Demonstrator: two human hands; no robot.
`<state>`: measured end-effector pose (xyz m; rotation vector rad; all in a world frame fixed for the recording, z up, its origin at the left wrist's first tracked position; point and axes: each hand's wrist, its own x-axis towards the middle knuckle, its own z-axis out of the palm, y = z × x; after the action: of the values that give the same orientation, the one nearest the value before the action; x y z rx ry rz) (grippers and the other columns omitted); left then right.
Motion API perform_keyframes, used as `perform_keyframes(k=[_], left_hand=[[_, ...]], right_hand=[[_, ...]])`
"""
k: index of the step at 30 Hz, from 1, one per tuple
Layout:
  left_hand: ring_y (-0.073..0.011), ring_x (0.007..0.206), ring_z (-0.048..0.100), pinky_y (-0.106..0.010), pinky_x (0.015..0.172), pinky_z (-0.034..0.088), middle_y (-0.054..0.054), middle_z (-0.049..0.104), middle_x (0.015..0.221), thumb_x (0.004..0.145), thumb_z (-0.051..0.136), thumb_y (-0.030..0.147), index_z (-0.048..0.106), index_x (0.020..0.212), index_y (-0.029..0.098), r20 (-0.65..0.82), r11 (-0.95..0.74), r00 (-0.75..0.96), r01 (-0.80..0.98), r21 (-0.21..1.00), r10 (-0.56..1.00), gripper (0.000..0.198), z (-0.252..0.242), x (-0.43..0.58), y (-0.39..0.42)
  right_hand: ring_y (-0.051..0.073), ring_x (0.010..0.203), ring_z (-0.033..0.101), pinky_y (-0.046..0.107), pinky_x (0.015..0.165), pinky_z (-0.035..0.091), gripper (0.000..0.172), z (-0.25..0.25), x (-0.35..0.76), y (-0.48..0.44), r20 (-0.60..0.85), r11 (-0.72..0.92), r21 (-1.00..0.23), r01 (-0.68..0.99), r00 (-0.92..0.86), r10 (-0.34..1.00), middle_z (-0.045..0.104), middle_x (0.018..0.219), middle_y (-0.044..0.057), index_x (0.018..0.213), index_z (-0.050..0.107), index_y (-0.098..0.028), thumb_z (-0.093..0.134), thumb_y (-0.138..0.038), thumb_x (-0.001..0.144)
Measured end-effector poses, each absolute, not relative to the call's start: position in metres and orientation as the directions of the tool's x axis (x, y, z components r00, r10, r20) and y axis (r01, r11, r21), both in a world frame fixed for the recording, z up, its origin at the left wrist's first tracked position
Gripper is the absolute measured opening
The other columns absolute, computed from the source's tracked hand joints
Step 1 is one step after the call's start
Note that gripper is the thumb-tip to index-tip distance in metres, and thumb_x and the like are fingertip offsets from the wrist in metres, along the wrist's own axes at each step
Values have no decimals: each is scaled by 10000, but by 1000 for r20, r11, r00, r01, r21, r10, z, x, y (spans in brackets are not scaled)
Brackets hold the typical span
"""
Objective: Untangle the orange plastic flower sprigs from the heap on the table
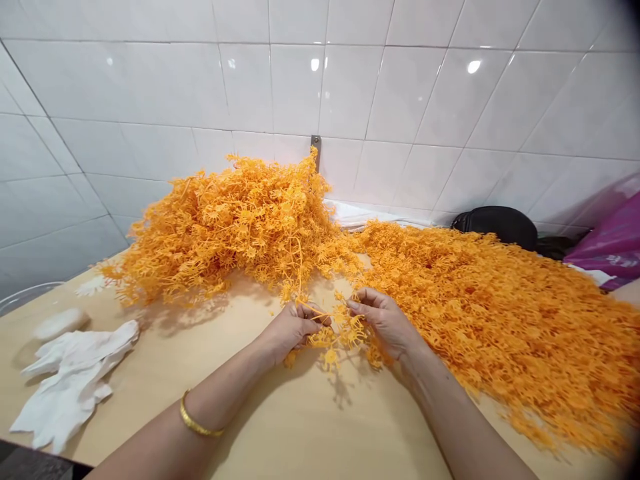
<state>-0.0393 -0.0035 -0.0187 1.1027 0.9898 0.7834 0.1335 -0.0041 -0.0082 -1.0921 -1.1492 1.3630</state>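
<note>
Over the middle of the pale wooden table point(290, 427), my left hand point(295, 328) pinches the stem of an orange plastic flower sprig point(330, 337). My right hand point(383, 319) is at the sprig's right side, thumb and fingers pressed together at its tips; what lies between them is too small to make out. Behind my left hand rises a tall heap of orange sprigs point(240, 227). A wide, lower pile of small orange pieces point(500, 307) spreads to the right of my right hand. Some yellow-orange blossoms hang below my fingers.
White gloves point(75, 380) and a white oval object point(61, 324) lie at the left. A black case point(497, 225) and a purple bag point(610, 237) stand at the back right. A tiled wall point(350, 87) closes off the back.
</note>
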Motion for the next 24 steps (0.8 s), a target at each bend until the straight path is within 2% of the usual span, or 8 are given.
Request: perform_keyframes(k=[2,4,8,10,12,15,18,24], left_hand=[[-55,416,424,-185,403,266,-18,562,576,521,592,142,581,680,120,-227,276,371,-85,957,901,160,-19,-38,-4],[-69,431,451,-189,413,284,-26,570,567,518,551,108,577,673,122,-215,275,363,-120,954,907,158,-19,-37,-4],[-48,371,384,-175,364,219,-9,516,482,535,497,95,576,646,117,-180,245,359,-145,959,916,138,-19,-38,-4],[-42,368,365,-172,359,218,-5,508,483,560,494,114,594,680,112,-158,227,351,-165,960,923,157,-19,-39,-4],[-50,395,395,-173,382,273,-1,508,497,576,504,130,607,719,113,-160,229,328,-184,956,931,177,-18,-40,-4],[-75,443,465,-199,449,362,7,505,507,607,566,197,602,710,116,-189,256,308,-196,946,932,136,-16,-40,-6],[-105,476,515,-230,493,393,-5,537,526,614,629,294,579,685,123,-189,277,358,-212,937,914,192,-13,-39,-8],[-83,474,484,-211,488,352,-26,569,540,569,677,257,603,599,99,-111,130,400,-20,991,910,177,-12,-38,-7]], right_hand=[[81,538,435,217,528,295,218,-8,133,-4,-26,-37,-988,-148,-76,997,500,563,-47,609,515,-177,688,-307,576],[74,524,415,214,516,288,220,-8,133,-3,-20,-34,-987,-155,-90,996,485,562,-46,600,523,-172,673,-334,600],[63,478,360,216,483,263,230,-6,133,-3,-10,-27,-989,-143,-114,993,436,525,-52,587,543,-169,650,-369,626],[62,462,344,219,474,258,232,-5,133,-4,-29,-44,-990,-135,-113,993,426,507,-54,581,553,-170,656,-374,616],[60,462,345,217,474,266,225,-5,134,-4,-57,-73,-988,-135,-117,991,433,511,-52,578,566,-169,668,-368,603],[64,499,392,209,497,300,218,-5,135,-5,-92,-117,-982,-147,-167,982,477,556,-38,594,591,-165,663,-370,612],[66,522,435,208,529,334,227,-5,135,-6,-102,-138,-977,-160,-210,972,517,573,-25,597,606,-157,662,-376,613],[68,504,472,210,530,348,246,-4,135,-7,-126,-161,-975,-155,-215,968,565,563,-16,612,619,-156,668,-396,596]])
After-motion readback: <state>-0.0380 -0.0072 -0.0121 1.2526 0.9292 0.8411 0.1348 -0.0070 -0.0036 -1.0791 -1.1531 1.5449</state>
